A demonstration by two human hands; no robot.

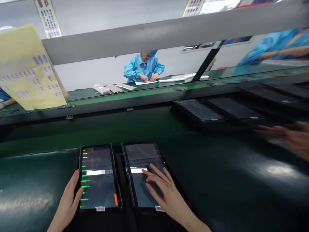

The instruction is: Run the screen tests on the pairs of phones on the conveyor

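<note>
Two tablets lie side by side in front of me with their screens lit. The left tablet (98, 190) shows green text lines, a white bar and an orange block. At its left edge is my left hand (69, 196), thumb on the front rim and fingers along the side, closed on that edge. Over the right tablet (137, 154) my right hand (163, 190) has its fingers spread, the index fingertip at the white box on the screen. Whether that fingertip touches the glass I cannot tell. Small white labels sit on both lower rims.
More tablets (200, 109) lie in dark trays at the right. A co-worker's hand (289, 137) reaches in there, blurred. A yellow paper sheet (31, 71) hangs at upper left. Beyond the grey rail (154, 35), a person in blue (145, 69) works at another bench.
</note>
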